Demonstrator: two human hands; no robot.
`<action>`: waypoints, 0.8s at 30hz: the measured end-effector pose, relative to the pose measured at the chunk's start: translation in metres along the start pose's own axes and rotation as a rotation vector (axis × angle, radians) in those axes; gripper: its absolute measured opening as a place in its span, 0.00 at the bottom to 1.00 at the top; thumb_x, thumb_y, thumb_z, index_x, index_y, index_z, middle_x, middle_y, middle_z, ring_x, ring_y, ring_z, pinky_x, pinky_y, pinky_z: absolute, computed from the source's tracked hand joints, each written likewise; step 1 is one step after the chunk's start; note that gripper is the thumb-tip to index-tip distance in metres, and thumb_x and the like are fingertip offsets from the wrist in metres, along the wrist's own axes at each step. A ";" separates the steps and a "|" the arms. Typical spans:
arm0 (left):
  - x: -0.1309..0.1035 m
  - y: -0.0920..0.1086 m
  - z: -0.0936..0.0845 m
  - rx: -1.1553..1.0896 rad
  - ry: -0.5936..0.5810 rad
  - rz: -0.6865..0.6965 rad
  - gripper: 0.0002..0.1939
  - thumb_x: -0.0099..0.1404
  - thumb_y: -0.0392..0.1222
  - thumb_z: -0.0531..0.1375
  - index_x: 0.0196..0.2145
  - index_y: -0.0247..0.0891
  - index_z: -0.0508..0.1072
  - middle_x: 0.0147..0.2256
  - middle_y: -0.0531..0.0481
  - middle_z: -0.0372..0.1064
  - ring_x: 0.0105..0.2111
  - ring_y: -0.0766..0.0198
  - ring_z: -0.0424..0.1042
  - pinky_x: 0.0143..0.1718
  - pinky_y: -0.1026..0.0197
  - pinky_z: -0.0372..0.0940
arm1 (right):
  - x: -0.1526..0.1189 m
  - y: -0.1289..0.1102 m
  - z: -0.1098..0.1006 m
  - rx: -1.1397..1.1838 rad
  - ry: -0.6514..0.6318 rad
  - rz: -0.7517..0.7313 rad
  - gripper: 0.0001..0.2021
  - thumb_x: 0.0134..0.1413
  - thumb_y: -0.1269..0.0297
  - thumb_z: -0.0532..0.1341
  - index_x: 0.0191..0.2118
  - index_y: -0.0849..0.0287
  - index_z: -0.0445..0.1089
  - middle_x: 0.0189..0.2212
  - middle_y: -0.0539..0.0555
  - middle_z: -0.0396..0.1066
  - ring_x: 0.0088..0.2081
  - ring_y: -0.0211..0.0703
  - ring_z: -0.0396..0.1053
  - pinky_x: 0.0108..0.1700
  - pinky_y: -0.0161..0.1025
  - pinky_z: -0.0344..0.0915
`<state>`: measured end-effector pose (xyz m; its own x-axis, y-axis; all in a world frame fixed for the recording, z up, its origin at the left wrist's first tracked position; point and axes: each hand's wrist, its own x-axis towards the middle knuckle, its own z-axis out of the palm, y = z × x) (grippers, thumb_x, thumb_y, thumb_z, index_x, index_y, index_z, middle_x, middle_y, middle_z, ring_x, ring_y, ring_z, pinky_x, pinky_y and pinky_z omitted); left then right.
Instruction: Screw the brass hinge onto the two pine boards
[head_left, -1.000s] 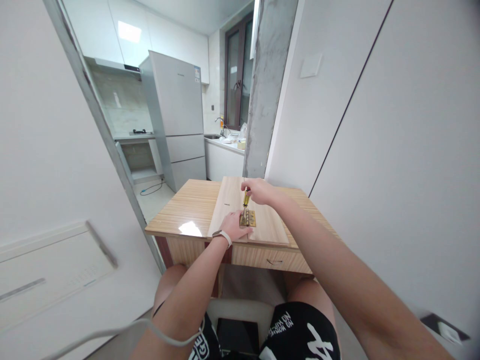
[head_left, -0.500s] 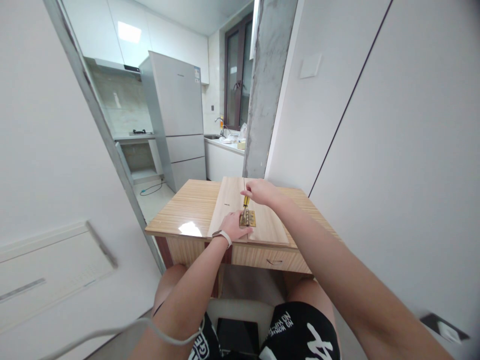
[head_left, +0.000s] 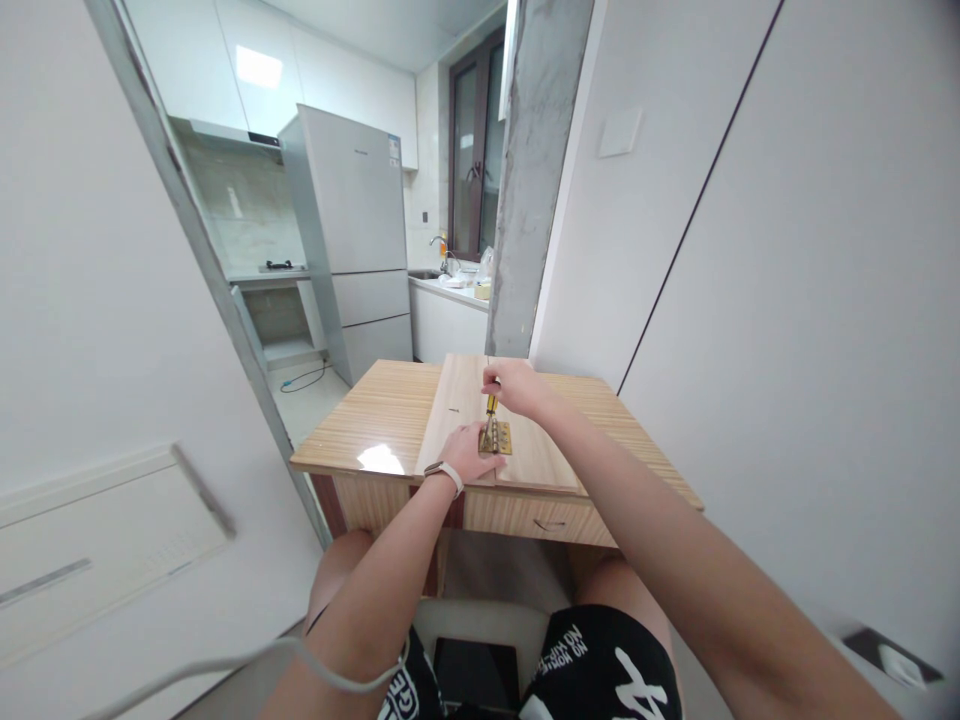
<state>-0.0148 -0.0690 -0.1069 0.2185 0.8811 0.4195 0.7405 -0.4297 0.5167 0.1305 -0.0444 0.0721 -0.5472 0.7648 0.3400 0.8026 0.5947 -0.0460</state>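
My right hand (head_left: 511,386) is closed round the yellow handle of a screwdriver (head_left: 492,404), which stands nearly upright with its tip down at a brass hinge (head_left: 504,437). The hinge lies across the seam between a left wooden board (head_left: 442,428) and a right wooden board (head_left: 541,462). My left hand (head_left: 466,452) rests on the boards with thumb and fingers apart, around the left part of the hinge. Its fingertips are close to the screwdriver's tip, and whether they touch a screw there is too small to tell. A small screw-like piece (head_left: 454,410) lies on the left board.
Both boards lie on a wood-grain desk (head_left: 367,420) with a drawer (head_left: 544,517) at the front. My knees are under its edge. A white wall (head_left: 750,300) stands close on the right. Beyond are a fridge (head_left: 367,200) and a kitchen counter (head_left: 450,318). A pale cable (head_left: 247,655) crosses my left forearm.
My right hand has shifted slightly on the screwdriver's handle, and the right forearm has swung a little lower and to the left. The left hand, hinge and boards have stayed put.
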 end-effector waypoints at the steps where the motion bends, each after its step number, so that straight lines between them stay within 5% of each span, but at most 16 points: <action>1: 0.000 0.000 0.000 0.008 -0.002 -0.002 0.37 0.53 0.58 0.71 0.56 0.41 0.69 0.49 0.42 0.75 0.51 0.47 0.72 0.52 0.52 0.66 | 0.000 0.000 -0.001 0.011 -0.014 0.004 0.05 0.61 0.68 0.64 0.39 0.57 0.78 0.39 0.54 0.79 0.41 0.42 0.73 0.45 0.35 0.62; 14: 0.000 -0.001 0.001 0.020 -0.017 -0.011 0.39 0.54 0.59 0.71 0.58 0.41 0.67 0.52 0.42 0.74 0.53 0.48 0.72 0.54 0.52 0.66 | 0.001 0.006 -0.006 -0.003 -0.069 -0.045 0.15 0.57 0.78 0.61 0.45 0.56 0.79 0.45 0.55 0.79 0.46 0.44 0.74 0.47 0.35 0.63; 24: 0.000 -0.001 0.002 0.009 -0.023 -0.022 0.40 0.53 0.60 0.71 0.58 0.42 0.67 0.52 0.42 0.74 0.53 0.48 0.72 0.55 0.52 0.65 | -0.007 0.002 -0.009 0.019 -0.003 0.005 0.10 0.62 0.69 0.62 0.47 0.56 0.76 0.41 0.55 0.79 0.42 0.43 0.73 0.44 0.36 0.61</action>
<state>-0.0141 -0.0684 -0.1088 0.2167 0.8945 0.3911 0.7511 -0.4087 0.5185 0.1381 -0.0503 0.0777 -0.5441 0.7682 0.3374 0.8005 0.5958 -0.0658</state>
